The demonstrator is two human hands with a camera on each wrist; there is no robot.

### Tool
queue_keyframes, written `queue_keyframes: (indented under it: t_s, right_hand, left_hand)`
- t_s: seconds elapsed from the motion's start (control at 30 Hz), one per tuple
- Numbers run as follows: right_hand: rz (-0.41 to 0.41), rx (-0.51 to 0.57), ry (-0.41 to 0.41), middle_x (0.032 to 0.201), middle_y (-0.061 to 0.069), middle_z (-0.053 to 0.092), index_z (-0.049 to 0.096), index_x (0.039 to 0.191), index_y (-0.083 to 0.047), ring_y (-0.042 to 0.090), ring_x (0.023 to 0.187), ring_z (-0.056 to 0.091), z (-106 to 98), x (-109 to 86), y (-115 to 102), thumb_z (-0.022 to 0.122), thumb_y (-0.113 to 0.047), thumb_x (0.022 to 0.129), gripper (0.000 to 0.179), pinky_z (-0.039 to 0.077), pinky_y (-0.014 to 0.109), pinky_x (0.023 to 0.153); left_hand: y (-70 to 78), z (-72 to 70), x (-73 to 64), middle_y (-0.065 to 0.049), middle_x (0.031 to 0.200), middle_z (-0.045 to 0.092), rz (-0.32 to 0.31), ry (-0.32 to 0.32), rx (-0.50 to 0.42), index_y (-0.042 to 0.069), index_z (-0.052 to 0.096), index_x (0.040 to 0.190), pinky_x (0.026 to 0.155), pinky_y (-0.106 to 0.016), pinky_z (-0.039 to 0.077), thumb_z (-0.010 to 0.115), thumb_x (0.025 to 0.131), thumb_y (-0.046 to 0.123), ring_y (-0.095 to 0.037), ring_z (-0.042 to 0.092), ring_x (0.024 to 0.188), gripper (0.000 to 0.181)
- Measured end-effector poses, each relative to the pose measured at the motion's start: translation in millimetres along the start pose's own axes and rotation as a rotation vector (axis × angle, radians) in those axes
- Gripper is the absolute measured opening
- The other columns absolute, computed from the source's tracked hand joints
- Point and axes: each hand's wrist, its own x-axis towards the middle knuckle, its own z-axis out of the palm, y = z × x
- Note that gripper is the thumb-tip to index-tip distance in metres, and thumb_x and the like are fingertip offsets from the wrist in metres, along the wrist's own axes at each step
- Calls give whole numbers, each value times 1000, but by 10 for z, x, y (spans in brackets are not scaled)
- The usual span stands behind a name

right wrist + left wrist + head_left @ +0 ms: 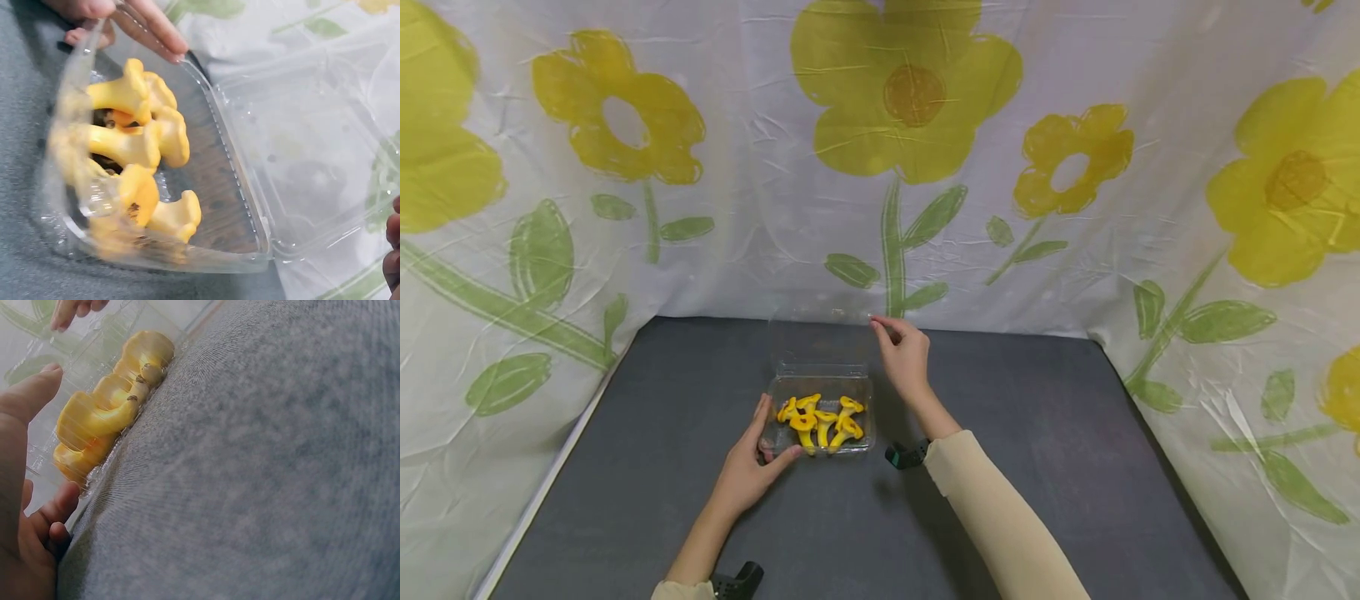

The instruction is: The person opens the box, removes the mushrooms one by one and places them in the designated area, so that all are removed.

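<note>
A clear plastic clamshell box [823,384] stands on the dark table, its see-through lid [816,340] raised at the back. Several yellow chanterelle mushrooms [824,423] lie inside it, stems mostly toward the front. My left hand [748,462] holds the box by its left front corner, thumb along the front and fingers along the left side. Up at the lid's right edge, my right hand [906,354] pinches the thin plastic between thumb and fingers. In the right wrist view, the mushrooms [125,144] sit behind the clear wall, and only part of the right fingers [392,250] shows.
A dark grey cloth [1037,442] covers the table. White curtain [760,192] printed with yellow flowers hangs behind and on both sides. Dark wrist devices [904,455] are worn on both arms, beside beige sleeves [1000,508].
</note>
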Motion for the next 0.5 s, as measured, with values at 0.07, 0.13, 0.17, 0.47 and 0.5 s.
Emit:
queue_keyframes:
  t_s: [0.07,0.13,0.17,0.47,0.5]
  right_hand:
    - [29,-9,-8,96,12,79,84,114,-6,6,47,46,36,41,9,73,-19,103,20,37,23,48]
    - [51,-15,-4,98,13,80,83,115,-4,10,48,52,81,75,35,73,-18,103,21,38,23,47]
    - [64,-23,-5,100,13,80,83,116,-4,13,49,55,103,88,49,72,-18,103,21,39,23,48]
    - [203,-73,-62,111,15,79,79,123,1,29,80,78,328,13,298,71,-13,104,25,56,31,58]
    - [230,-80,-75,112,15,79,78,123,1,29,84,78,342,-6,323,71,-13,104,25,59,34,61]
  left_hand:
    - [-3,-3,1,-10,178,11,5,3,3,15,15,172,67,-27,44,81,95,41,-8,49,71,105]
    - [-6,-2,2,-11,178,11,11,6,7,14,15,172,67,-27,45,82,95,40,-8,49,71,105]
    - [-8,-1,1,-12,178,11,14,8,9,14,15,172,67,-27,45,82,95,40,-7,49,71,105]
    - [-24,17,-17,-12,178,13,43,19,24,12,16,172,68,-27,45,82,95,37,-6,49,72,105]
    - [-23,19,-20,-12,177,13,44,18,22,12,16,172,68,-27,45,83,95,37,-6,49,72,105]
